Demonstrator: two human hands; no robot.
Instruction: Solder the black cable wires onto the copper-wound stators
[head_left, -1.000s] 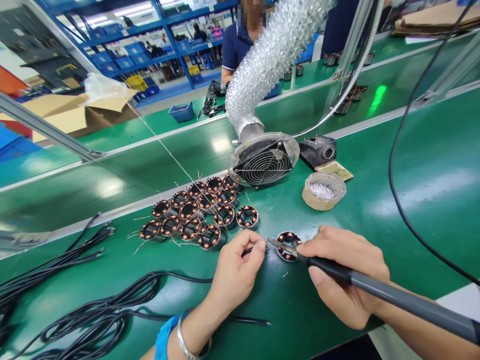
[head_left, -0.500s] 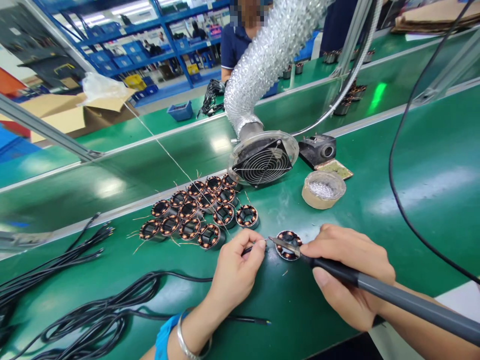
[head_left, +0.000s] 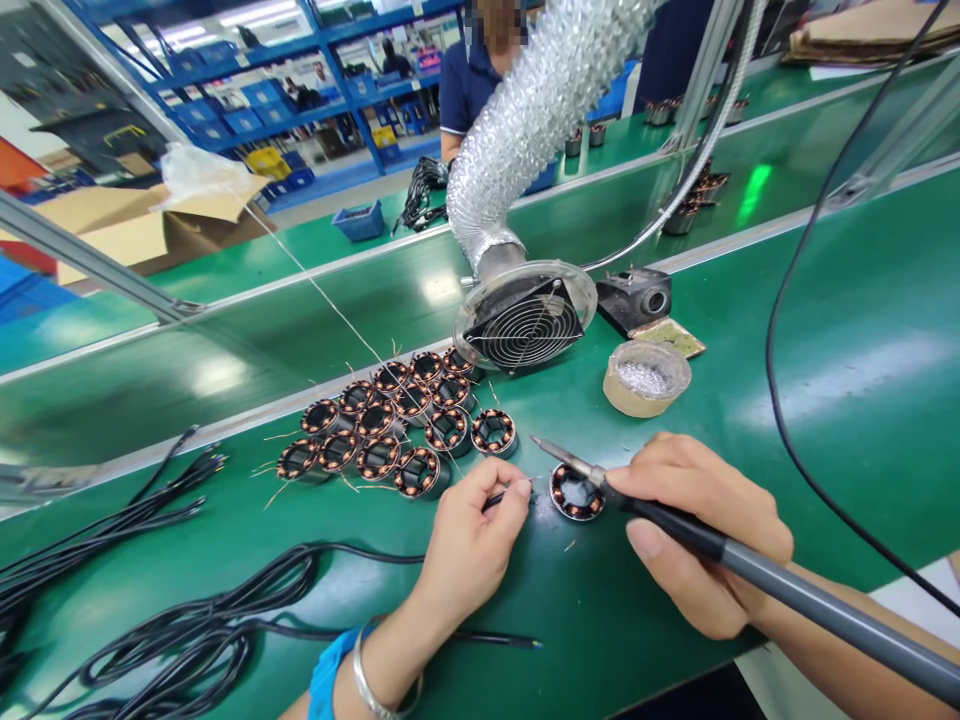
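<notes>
Soldering iron (head_left: 742, 563) in right grip (head_left: 709, 492); tip near left grip (head_left: 472, 540), pinching cable (head_left: 493, 500).

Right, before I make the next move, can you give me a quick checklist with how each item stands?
1. Right hand grips the soldering iron by its handle: ok.
2. Iron tip apart from the left hand: ok, a gap shows between tip and fingertips.
3. Black cable secured: ok, pinched between left thumb and index finger.
4. Stator ring between the hands stable: ok, it appears flat on the bench, open side up.
5. Left forearm clear of loose cable: not ok, one appears to pass under it.
6. Extractor fan running: cannot tell from a still view.
</notes>
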